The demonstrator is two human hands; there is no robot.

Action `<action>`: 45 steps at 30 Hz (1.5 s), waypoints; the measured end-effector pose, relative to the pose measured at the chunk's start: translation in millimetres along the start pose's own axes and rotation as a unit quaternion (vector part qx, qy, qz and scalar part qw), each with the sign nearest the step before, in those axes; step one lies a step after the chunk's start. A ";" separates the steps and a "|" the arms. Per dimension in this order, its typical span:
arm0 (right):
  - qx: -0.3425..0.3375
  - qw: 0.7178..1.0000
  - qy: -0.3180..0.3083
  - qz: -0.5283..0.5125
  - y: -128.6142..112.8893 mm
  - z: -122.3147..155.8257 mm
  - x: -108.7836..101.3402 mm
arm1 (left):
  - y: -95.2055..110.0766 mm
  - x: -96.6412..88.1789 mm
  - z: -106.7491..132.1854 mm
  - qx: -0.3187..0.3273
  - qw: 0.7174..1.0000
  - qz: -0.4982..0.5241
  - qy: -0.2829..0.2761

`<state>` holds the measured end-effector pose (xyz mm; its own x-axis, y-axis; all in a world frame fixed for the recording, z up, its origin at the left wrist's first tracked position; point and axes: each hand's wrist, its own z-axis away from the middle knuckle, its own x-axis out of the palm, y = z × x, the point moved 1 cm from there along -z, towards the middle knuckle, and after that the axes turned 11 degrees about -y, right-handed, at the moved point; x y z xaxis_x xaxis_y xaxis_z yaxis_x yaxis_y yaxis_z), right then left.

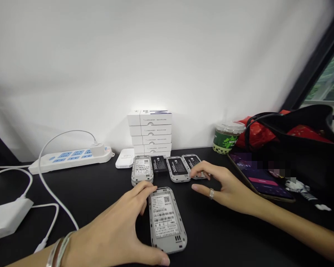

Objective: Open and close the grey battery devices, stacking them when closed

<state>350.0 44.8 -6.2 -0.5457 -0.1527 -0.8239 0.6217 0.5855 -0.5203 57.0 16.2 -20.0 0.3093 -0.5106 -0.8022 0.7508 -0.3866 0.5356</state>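
My left hand [114, 231] grips a grey pocket Wi-Fi unit [167, 220] on the black desk [72, 207], with the thumb at its upper edge and the fingers round its lower end. Its back shows a white barcode label. Beyond it stands a row of similar units: a labelled one [141, 170] and an open one showing a black battery [177, 168]. A loose black 3000 mAh battery [159, 165] lies between them. My right hand [225, 189], wearing a ring, is spread open, its fingertips at the far-right unit [193, 162].
A white power strip [71, 159] and white cables lie left, by a white adapter [7, 218]. White boxes [150, 133] stack behind the row. On the right are a jar [228, 137], a smartphone [261, 181], a black bag [295, 148] and a red bag [256, 133].
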 end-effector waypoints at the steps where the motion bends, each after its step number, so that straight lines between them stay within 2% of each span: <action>1: -0.016 0.999 -0.020 0.020 -1.0 -7.2 1.1 | -1.2 0.5 0.0 -0.004 1.000 0.000 0.002; 4: -0.047 0.994 -0.076 0.062 -1.3 -38.5 5.7 | -2.5 -0.9 0.4 0.011 1.000 0.006 0.003; 9: -0.053 0.988 -0.119 0.082 -1.2 -90.8 12.7 | -3.2 -4.1 -2.3 0.013 0.999 0.042 -0.017; 14: -0.047 0.984 -0.142 0.097 -2.5 -104.7 12.4 | -6.4 -4.0 -7.7 0.039 0.996 0.074 0.021; 17: -0.032 0.986 -0.132 0.095 -3.5 -102.6 11.0 | -6.0 -4.3 -8.6 0.049 0.996 0.075 0.023; 19: -0.018 0.991 -0.102 0.089 -6.1 -97.0 10.4 | -5.2 -4.3 -8.4 0.054 0.996 0.070 0.027; 23: 0.020 0.997 -0.048 0.056 -18.6 -70.8 13.5 | -6.0 -1.6 -8.0 0.055 0.996 0.061 0.042; 28: 0.040 0.994 -0.100 -0.020 -38.9 -38.7 31.5 | -9.2 2.6 -7.5 0.050 0.996 0.069 0.039; 32: 0.050 0.984 -0.146 -0.087 -47.9 -33.4 39.7 | -9.6 1.9 -7.0 0.049 0.996 0.064 0.038; 35: 0.027 0.978 -0.175 -0.113 -53.1 -28.8 38.4 | -9.4 1.2 -7.3 0.049 0.996 0.067 0.033; 41: -0.040 0.979 -0.201 -0.027 -56.5 -20.5 38.5 | -7.6 1.3 -9.3 0.053 0.993 0.097 0.031; 45: -0.043 0.984 -0.170 0.014 -53.2 -16.1 44.0 | -5.7 1.4 -7.1 0.045 0.995 0.085 0.026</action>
<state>283.8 19.7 -11.2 -0.3006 -0.3850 -0.8726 0.5756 0.6562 -0.4878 57.3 23.2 -26.1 0.4594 -0.5344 -0.7095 0.6308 -0.3660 0.6842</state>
